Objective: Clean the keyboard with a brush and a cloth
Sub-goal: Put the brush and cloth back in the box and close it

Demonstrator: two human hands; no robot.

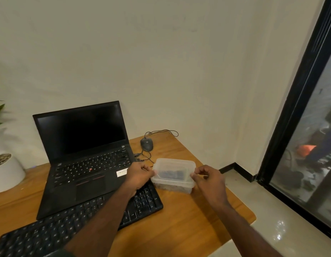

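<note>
Left hand (139,174) and right hand (209,178) pinch, arms outstretched.

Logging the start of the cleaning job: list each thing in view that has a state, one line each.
Laptop: lid open, screen dark.
Plastic container: lid on, dark contents inside.
Keyboard: flat on table, left forearm over it.
Mouse: untouched, cable loose.
Left hand: pinching the container's left edge.
Right hand: pinching its right edge.

I see a translucent, frosted plastic container (173,175) on a warm, smooth wooden desk (188,225), beside a matt black plastic keyboard (49,236), a matt black laptop (83,156) and glossy floor tiles (283,219).
</note>
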